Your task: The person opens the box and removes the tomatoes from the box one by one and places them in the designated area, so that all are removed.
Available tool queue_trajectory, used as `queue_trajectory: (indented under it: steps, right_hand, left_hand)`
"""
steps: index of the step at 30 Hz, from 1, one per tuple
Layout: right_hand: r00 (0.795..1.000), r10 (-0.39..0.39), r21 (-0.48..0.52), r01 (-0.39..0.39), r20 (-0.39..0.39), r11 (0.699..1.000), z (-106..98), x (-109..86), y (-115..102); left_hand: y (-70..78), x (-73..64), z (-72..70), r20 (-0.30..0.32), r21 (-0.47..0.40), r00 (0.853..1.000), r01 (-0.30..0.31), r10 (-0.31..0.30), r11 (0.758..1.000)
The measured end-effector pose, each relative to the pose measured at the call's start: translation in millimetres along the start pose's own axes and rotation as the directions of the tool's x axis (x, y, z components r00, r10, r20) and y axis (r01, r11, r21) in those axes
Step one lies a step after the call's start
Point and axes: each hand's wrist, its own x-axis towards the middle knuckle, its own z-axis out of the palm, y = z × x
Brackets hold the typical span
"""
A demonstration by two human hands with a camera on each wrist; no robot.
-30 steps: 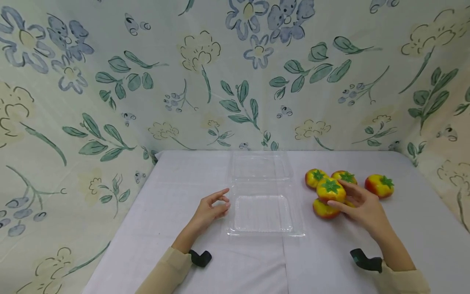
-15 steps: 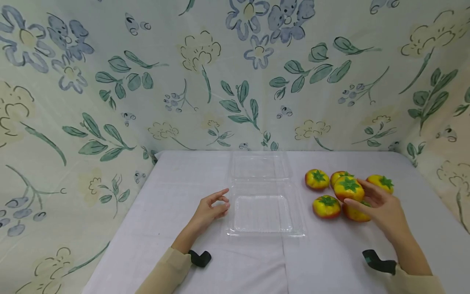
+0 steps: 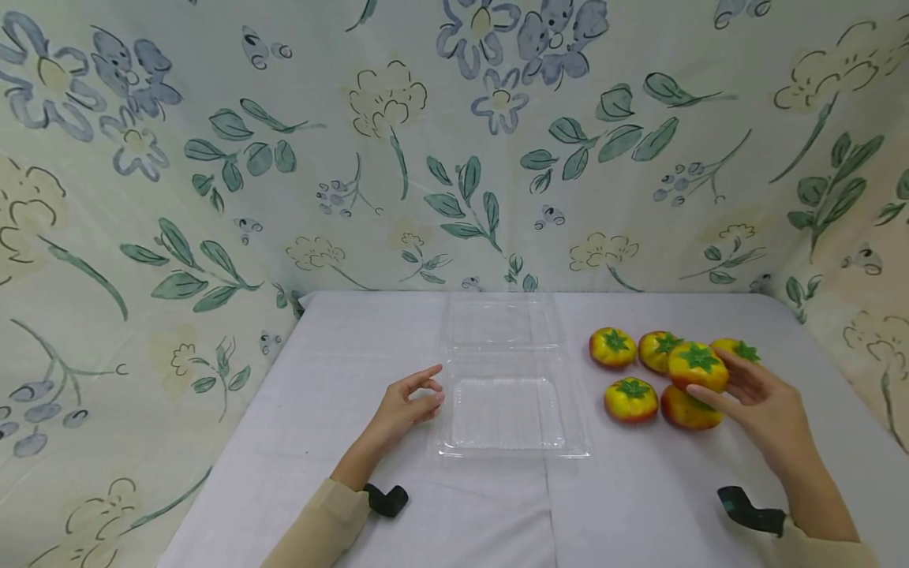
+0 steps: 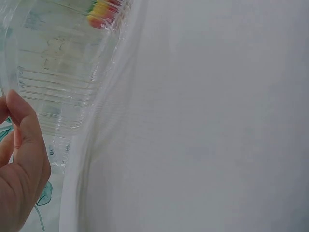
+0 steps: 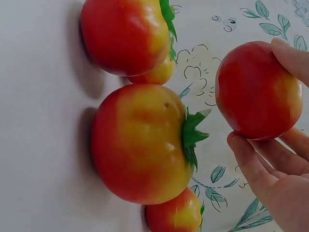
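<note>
My right hand (image 3: 770, 406) holds a yellow-red toy persimmon (image 3: 698, 368) with a green leafy top, pinched between thumb and fingers. It hovers above another persimmon (image 3: 689, 409) standing on the table; in the right wrist view the held persimmon (image 5: 258, 92) is clear of the standing persimmon (image 5: 142, 145). My left hand (image 3: 405, 406) has its fingers loosely bent at the left edge of a clear plastic clamshell box (image 3: 511, 454); whether it touches the rim I cannot tell. Through the box (image 4: 58, 92) in the left wrist view, part of a persimmon (image 4: 102, 13) shows.
More persimmons stand right of the box: one at back left (image 3: 612, 347), one in front of it (image 3: 631, 400), one behind the held one (image 3: 656, 351) and one partly hidden at right (image 3: 738, 349). The box's lid (image 3: 504, 319) lies open toward the floral backdrop (image 3: 454, 158).
My right hand has carried the held persimmon rightward, from above the front-left persimmon to above the one right of it. The left hand and the box have stayed in place.
</note>
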Motion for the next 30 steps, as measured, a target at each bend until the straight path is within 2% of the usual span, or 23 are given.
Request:
queue_trajectory:
  steps: [7,14,23,30]
  right_hand:
    - [0.999,0.037,0.010,-0.036,-0.026,0.999,-6,0.8,6]
    - [0.994,0.106,0.013,-0.106,-0.031,0.994,-8,1.9,9]
    - [0.991,0.132,0.004,-0.132,-0.033,0.991,-15,-0.1,13]
    - [0.977,0.201,-0.016,-0.203,-0.076,0.979,-19,1.4,16]
  left_hand:
    - [-1.1,1.2,-1.7,0.012,0.008,1.000,0.000,0.000,1.000]
    - [-1.8,1.7,-1.9,0.013,0.000,1.000,0.005,-0.005,1.000]
    - [-1.7,1.0,-1.5,0.001,0.000,1.000,0.017,-0.017,1.000]
    - [-1.4,1.0,-1.2,-0.004,0.001,1.000,0.016,-0.016,1.000]
